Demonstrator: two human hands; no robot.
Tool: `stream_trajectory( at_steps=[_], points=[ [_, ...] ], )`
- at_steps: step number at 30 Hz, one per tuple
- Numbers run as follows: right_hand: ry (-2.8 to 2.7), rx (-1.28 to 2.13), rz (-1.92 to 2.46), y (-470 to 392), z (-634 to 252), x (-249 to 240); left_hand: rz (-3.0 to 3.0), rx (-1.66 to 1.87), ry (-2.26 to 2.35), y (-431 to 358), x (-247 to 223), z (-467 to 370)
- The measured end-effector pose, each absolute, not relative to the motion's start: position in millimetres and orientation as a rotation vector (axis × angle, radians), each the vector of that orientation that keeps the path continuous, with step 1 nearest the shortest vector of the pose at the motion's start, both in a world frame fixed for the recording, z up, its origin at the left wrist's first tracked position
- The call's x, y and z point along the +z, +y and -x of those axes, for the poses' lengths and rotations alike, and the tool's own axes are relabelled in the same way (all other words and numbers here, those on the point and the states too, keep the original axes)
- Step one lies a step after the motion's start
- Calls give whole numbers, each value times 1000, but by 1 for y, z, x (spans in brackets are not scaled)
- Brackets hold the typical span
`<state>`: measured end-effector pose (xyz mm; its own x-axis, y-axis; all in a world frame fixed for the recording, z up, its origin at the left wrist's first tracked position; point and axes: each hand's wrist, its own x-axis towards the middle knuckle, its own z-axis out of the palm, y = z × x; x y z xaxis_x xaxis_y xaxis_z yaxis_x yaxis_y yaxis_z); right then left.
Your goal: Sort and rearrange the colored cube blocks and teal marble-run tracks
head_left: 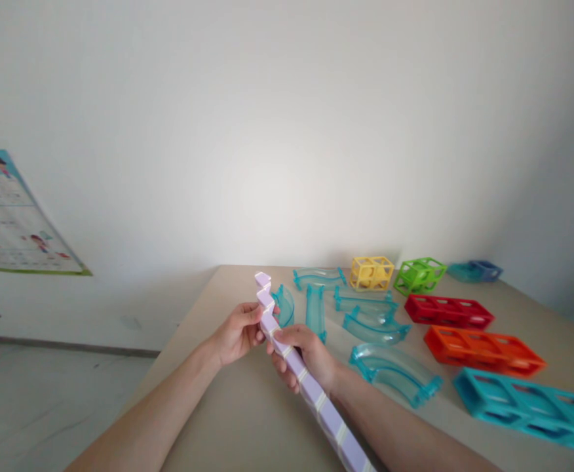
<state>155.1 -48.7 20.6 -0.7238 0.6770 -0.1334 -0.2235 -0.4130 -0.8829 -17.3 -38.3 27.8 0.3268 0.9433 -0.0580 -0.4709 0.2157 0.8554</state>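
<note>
Both hands hold a long lavender twist snake puzzle [309, 388] with pale bands between its segments. It slants from the bottom edge up to the middle of the view. Its straight part runs toward the camera, and its far end zigzags upward in bent wedges. My left hand [238, 333] pinches it just below the zigzag. Lower down, my right hand [306, 354] is wrapped around the straight part, thumb on top. Just behind the puzzle's far part lies a clear teal curved track piece [285, 304], partly covered by the fingers.
Several clear teal track pieces [315, 311] lie right of the hands. Frame blocks stand farther right: yellow [371, 273], green [419, 276], red [448, 311], orange [483, 351] and turquoise [533, 408]. A wall rises behind the table [208, 419]. A poster [16, 216] hangs left.
</note>
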Motion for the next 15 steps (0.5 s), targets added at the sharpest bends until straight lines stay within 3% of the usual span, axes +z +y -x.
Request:
stream_trajectory(
  at_steps=[15],
  points=[
    [-1174, 2172, 623, -43, -155, 20, -885, 1154, 590, -44, 34, 7]
  ],
)
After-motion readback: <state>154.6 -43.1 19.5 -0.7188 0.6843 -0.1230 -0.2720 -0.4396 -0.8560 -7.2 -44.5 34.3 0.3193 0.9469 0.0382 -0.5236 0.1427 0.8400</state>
